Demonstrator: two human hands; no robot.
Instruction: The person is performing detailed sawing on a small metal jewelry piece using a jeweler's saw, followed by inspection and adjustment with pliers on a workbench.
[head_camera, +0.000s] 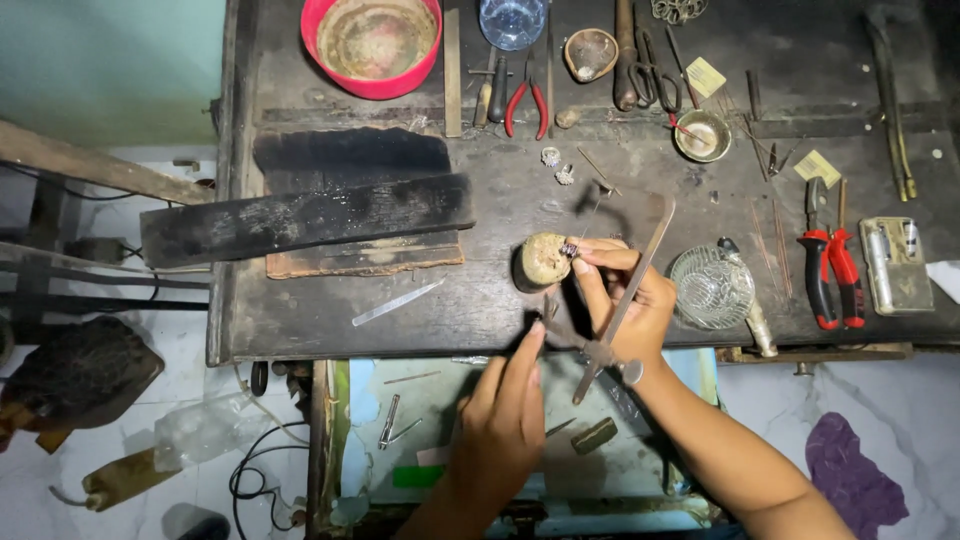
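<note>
- Head view, near the front edge of the dark wooden bench (300, 330): my right hand (625, 300) has its fingers (598, 258) pinched together on a small silvery piece (570, 249), pressing it against the top of a round wooden peg (540, 262) that stands just behind the front edge, about mid-length.
- The same hand also carries a jeweller's saw frame (625, 300), which slants from the wrist side up toward the back of the bench; its handle end hangs out over the open drawer (430, 400) below.
- My left hand (500, 430) reaches up from over the drawer, fingers drawn together with the fingertips at the front edge just beside the peg; I cannot tell whether they grip anything.
- To do this well, I judge the piece should stay seated firmly on the peg, braced by the left fingertips close beside it, with light, even pressure so it does not skid.
- A clear glass dish (712, 288) sits just right of the right hand, and red-handled pliers (830, 270) lie further toward the right edge; a red bowl (372, 45) stands at the back edge.
</note>
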